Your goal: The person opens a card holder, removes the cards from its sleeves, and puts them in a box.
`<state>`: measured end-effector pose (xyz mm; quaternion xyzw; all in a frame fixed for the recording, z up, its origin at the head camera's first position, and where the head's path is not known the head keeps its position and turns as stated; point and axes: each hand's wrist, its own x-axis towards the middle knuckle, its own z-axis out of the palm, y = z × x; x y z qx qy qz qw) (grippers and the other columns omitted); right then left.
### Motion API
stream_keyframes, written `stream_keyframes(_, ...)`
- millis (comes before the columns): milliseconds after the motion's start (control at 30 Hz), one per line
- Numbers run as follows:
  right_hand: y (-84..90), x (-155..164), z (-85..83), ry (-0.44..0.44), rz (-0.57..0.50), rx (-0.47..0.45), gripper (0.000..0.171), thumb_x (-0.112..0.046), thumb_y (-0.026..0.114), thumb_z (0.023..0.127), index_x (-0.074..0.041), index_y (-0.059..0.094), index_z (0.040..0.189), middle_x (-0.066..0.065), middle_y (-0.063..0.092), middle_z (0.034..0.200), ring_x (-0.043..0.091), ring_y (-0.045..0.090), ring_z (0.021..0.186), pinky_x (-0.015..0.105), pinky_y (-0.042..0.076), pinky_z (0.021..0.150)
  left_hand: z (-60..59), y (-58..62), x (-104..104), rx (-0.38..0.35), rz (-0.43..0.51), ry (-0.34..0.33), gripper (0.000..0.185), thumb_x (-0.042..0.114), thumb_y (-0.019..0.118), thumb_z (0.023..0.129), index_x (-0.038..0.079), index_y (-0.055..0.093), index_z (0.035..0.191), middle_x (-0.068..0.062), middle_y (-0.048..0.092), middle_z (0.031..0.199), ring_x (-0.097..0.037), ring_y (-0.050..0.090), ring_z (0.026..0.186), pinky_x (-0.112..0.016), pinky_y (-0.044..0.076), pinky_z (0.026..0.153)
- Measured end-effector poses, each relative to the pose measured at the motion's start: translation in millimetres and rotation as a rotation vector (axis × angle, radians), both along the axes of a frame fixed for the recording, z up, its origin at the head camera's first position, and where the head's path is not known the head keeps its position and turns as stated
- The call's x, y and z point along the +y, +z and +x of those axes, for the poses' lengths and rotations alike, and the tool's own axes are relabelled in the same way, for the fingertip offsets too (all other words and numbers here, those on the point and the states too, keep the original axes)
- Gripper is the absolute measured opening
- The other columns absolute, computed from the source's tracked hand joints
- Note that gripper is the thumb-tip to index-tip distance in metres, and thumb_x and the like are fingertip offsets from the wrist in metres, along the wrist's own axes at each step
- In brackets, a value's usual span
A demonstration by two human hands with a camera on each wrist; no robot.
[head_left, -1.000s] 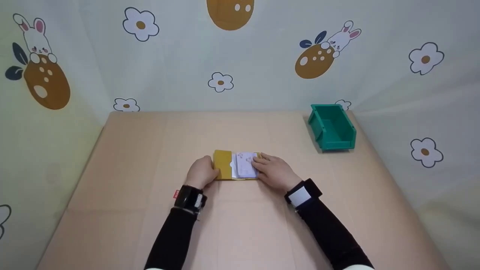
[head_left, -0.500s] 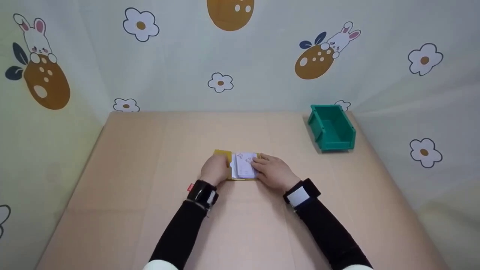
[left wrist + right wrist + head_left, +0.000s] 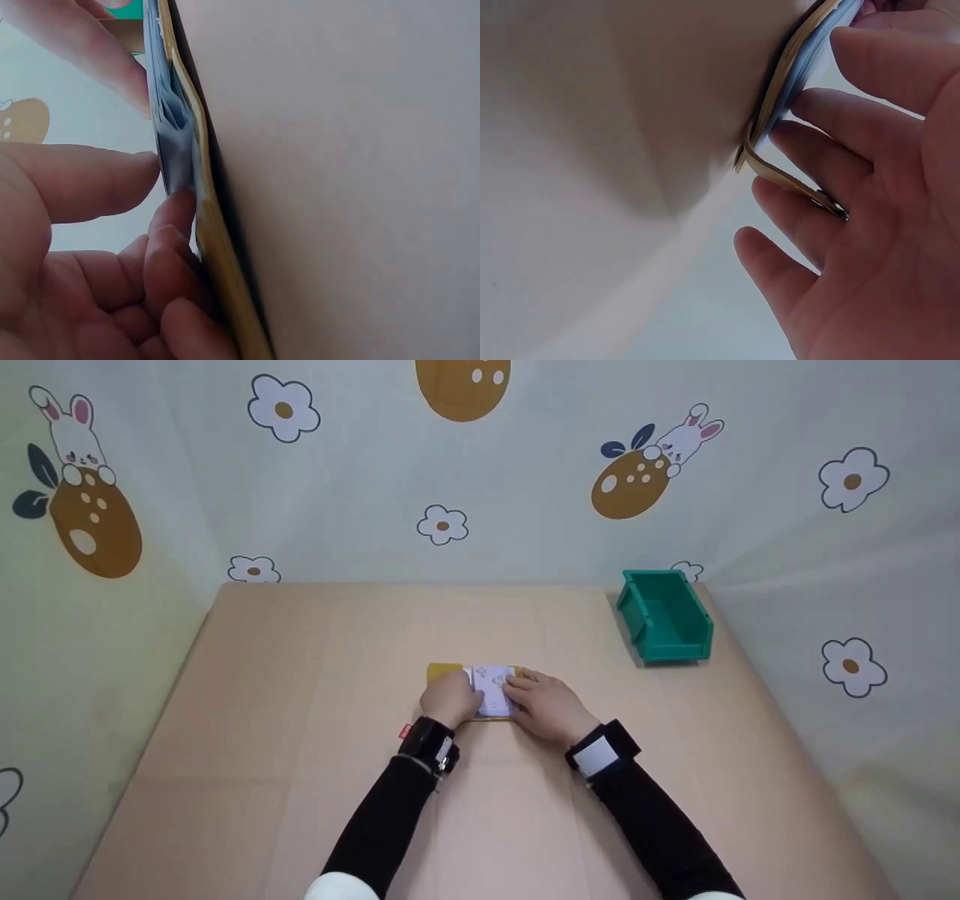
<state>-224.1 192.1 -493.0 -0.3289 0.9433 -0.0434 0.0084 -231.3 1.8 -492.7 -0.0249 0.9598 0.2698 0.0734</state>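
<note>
Head view: high, looking forward and down over whole table [image 3: 300, 750]. Wrist views: very close, edge-on at table level. Shared: yellow booklet [image 3: 444, 671] [image 3: 217, 247] [image 3: 780, 75].

Matt paper pages [image 3: 493, 690], glossy green plastic bin [image 3: 664, 615], matt table [image 3: 300, 675].

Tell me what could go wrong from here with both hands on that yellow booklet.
The left hand presses on the white pages while the right hand rests on their other edge; in the left wrist view the pages fan loosely, so a slide could crease one. The yellow cover lies on the smooth table with its tab bent up, so it may skid or snag a finger.
</note>
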Motion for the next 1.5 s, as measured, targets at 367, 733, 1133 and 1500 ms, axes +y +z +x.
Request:
stream_keyframes(367,-3.4,0.1,0.9,0.005,0.001,0.018,0.047,-0.026,0.063,0.097,-0.005,0.057,0.138,0.013,0.052,0.144,0.036,0.043,0.135,0.049,0.037,0.108,-2.6,-1.6,-3.2,0.002,0.038,-0.01,0.022,0.024,0.063,0.091,0.005,0.07,0.083,-0.01,0.07,0.091,-0.025,0.063,0.077,-0.04,0.051,0.069)
stream_keyframes(733,-1.0,1.5,3.2,0.035,-0.047,0.051,0.045,-0.026,0.067,0.093,-0.01,0.062,0.135,0.016,0.055,0.139,0.04,0.047,0.131,0.05,0.038,0.106,-2.1,0.8,-8.7,0.017,0.124,0.015,0.021,0.023,0.061,0.087,0.009,0.064,0.071,-0.007,0.065,0.078,-0.024,0.058,0.069,-0.038,0.047,0.064)
stream_keyframes(1133,-0.2,2.2,5.9,0.03,-0.044,0.026,0.047,-0.027,0.065,0.095,-0.01,0.059,0.138,0.016,0.052,0.143,0.041,0.046,0.131,0.052,0.038,0.105,-4.9,-0.2,-6.0,0.026,0.14,0.026,0.024,0.019,0.058,0.087,0.01,0.057,0.065,-0.008,0.065,0.078,-0.025,0.058,0.069,-0.039,0.047,0.064)
stream_keyframes(1500,0.8,1.2,6.0,0.003,-0.02,-0.002,0.045,-0.028,0.062,0.098,-0.013,0.057,0.14,0.012,0.05,0.146,0.038,0.043,0.134,0.051,0.036,0.108,-7.4,0.4,-8.6,0.006,0.175,0.043,0.017,0.014,0.056,0.085,0.008,0.063,0.072,-0.008,0.065,0.079,-0.025,0.059,0.07,-0.037,0.046,0.064)
